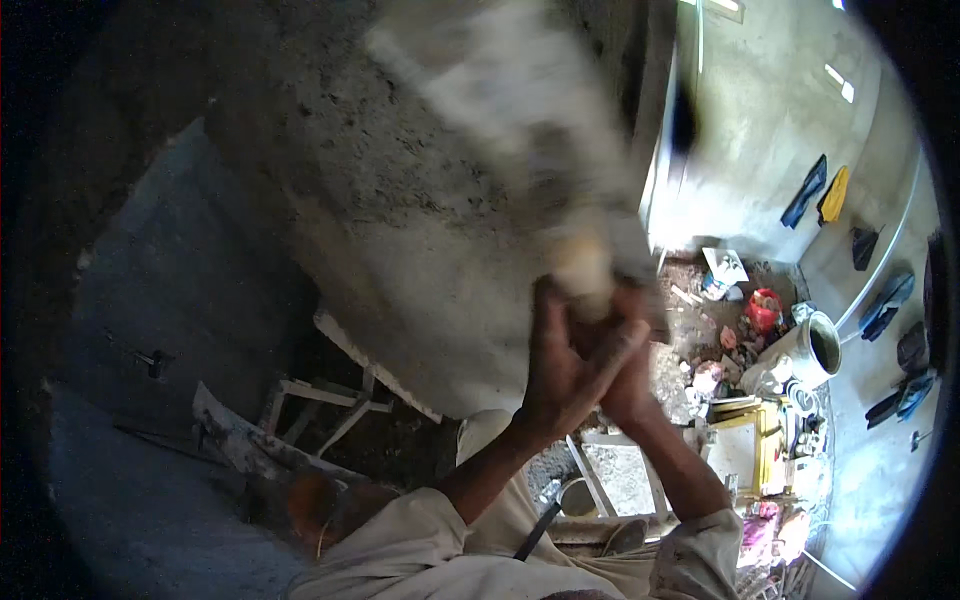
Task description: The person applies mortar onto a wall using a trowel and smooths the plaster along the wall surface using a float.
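Note:
My left hand (562,375) and my right hand (628,390) are closed together around the pale wooden handle (585,265) of a long, flat tool (500,85). Its grey, smeared blade is blurred by motion and lies over a rough, patchy grey concrete surface (350,120) at the top of the view. Just below that, the surface is smoother and lighter grey. The lower part of the handle is hidden in my fingers.
Below me are wooden frame pieces (340,420), a pan (577,497) and boards (740,450). At right, a bucket (808,350), a red bag (763,310) and rubble lie on the floor. Clothes (885,305) hang on the right wall (760,90).

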Motion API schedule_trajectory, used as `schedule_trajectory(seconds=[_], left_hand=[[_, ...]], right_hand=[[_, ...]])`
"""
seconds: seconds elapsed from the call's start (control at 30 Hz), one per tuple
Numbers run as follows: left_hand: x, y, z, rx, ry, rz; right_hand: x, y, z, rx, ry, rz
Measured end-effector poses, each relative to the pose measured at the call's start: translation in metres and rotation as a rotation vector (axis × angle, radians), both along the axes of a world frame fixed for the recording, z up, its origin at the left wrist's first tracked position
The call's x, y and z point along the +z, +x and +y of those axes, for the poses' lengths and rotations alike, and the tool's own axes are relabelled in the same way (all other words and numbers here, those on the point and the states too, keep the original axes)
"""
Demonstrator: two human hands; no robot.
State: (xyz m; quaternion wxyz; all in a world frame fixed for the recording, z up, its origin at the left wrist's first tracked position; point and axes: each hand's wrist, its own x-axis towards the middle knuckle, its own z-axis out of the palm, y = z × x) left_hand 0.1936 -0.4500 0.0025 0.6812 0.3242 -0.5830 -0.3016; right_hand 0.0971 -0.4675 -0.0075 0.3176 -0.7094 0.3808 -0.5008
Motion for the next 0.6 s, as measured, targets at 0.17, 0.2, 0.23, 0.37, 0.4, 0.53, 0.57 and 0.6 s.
schedule_trajectory(seconds=[0.17, 0.2, 0.23, 0.37, 0.4, 0.53, 0.57, 0.6], left_hand=[[-0.017, 0.073, -0.027, 0.309, 0.061, 0.421], [-0.034, 0.1, -0.036, 0.361, 0.122, 0.43], [-0.047, 0.133, -0.034, 0.515, 0.059, 0.356], [-0.153, 0.261, -0.022, 0.848, 0.067, 0.193], [-0.148, 0.263, -0.023, 0.912, 0.135, 0.102], [-0.144, 0.268, -0.045, 0.986, 0.294, -0.073], [-0.154, 0.282, -0.052, 1.003, 0.3, -0.063], [-0.173, 0.315, -0.048, 1.1, 0.228, -0.125]], right_hand=[[0.033, 0.028, -0.009, 0.284, -0.32, 0.458], [0.037, 0.013, -0.015, 0.323, -0.366, 0.493], [0.049, -0.001, -0.01, 0.078, -0.301, 0.346], [0.126, -0.029, -0.114, -0.593, -0.764, 0.005], [0.131, -0.032, -0.143, -0.582, -0.748, -0.06], [0.105, -0.02, -0.197, -0.418, -0.687, -0.224], [0.11, -0.011, -0.191, -0.377, -0.665, -0.255], [0.107, 0.003, -0.179, -0.329, -0.617, -0.292]])
